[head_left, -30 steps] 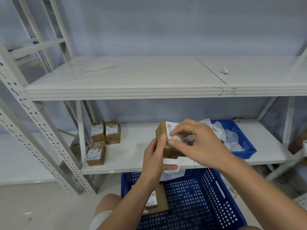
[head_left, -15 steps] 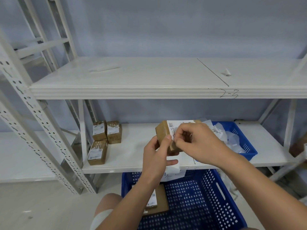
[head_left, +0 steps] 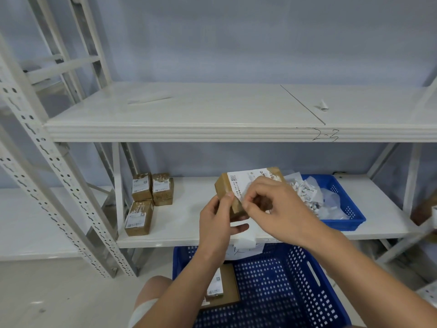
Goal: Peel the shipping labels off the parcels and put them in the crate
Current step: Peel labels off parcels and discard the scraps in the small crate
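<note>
Handwritten mark "2-3" (head_left: 327, 135) stands on the front edge of the upper shelf (head_left: 189, 133). Print on the shipping label (head_left: 238, 183) of the parcel (head_left: 223, 191) is too small to read.

Looks like a small warehouse stockroom: white slotted steel racking (head_left: 50, 162), a shelf edge (head_left: 212, 134) hand-marked "2-3", labelled cardboard parcels (head_left: 142, 187), blue perforated plastic crates (head_left: 283, 280).

1. A plain, pale blue-grey wall (head_left: 236, 43) fills the back
2. White metal shelving (head_left: 165, 110) stands against it on perforated uprights (head_left: 47, 162)
3. "2-3" (head_left: 326, 134) is handwritten on the upper shelf's edge
4. The floor (head_left: 47, 292) is light and smooth
</note>
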